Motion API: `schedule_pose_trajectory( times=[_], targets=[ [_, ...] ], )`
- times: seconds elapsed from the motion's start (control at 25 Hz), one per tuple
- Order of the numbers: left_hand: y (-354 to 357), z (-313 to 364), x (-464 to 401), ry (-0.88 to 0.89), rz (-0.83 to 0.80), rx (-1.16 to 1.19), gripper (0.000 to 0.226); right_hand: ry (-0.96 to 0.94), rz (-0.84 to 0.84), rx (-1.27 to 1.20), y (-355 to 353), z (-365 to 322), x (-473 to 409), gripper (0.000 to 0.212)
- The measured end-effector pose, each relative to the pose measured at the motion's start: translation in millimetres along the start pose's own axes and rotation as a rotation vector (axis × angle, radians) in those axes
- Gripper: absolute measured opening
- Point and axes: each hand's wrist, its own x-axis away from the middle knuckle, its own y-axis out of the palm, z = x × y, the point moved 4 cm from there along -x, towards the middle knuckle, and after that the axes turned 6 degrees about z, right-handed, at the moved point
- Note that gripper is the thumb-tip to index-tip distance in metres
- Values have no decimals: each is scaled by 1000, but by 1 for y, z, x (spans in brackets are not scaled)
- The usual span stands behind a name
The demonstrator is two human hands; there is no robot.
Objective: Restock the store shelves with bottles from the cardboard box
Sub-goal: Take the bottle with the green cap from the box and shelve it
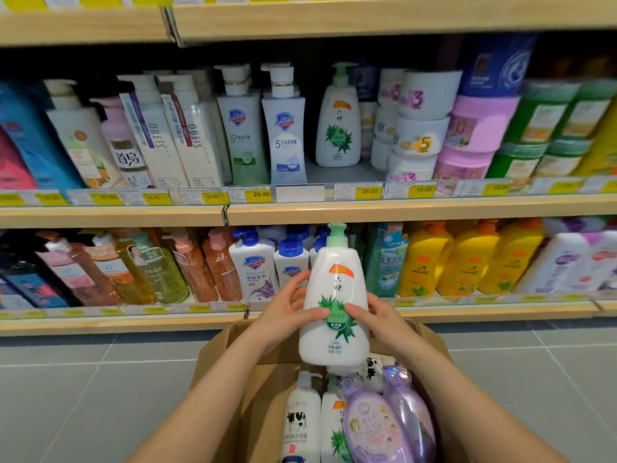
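I hold a white pump bottle (334, 295) with a green pump and a green leaf label upright above the cardboard box (220, 359). My left hand (287, 309) grips its left side and my right hand (370, 315) grips its right side, thumbs on the label. A matching bottle (338, 121) stands alone on the middle shelf (400, 208), with free shelf space in front of it. The box holds a white cow-print bottle (300, 419), another leaf-label bottle (334, 429) and two purple bottles (377, 426).
The middle shelf carries white Safeguard bottles (283, 128) to the left of the gap and stacked white tubs (417, 128) to the right. The lower shelf (133, 322) holds blue-capped, yellow and pink bottles. Grey floor tiles (83, 396) flank the box.
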Motion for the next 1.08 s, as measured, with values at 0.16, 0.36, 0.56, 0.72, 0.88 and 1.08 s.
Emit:
schedule_pose_trajectory(
  times=[0.16, 0.36, 0.56, 0.72, 0.88, 1.08],
  targets=[
    [15, -16, 10, -97, -105, -73, 71, 30, 38, -45, -20, -1, -4, 38],
    [42, -7, 5, -67, -81, -103, 50, 26, 101, 7, -33, -15, -8, 39],
    [46, -2, -12, -50, -81, -145, 55, 46, 127, 140, -50, -37, -14, 45],
    [50, 32, -24, 97, -107, -189, 52, -31, 156, 141, -65, -75, -15, 46],
    [37, 86, -46, 328, -21, -351, 55, -197, 223, 74, -78, -127, -23, 51],
    [-38, 155, -63, 736, 735, -686, 32, -523, 330, 196, -86, -200, -26, 57]
  ],
)
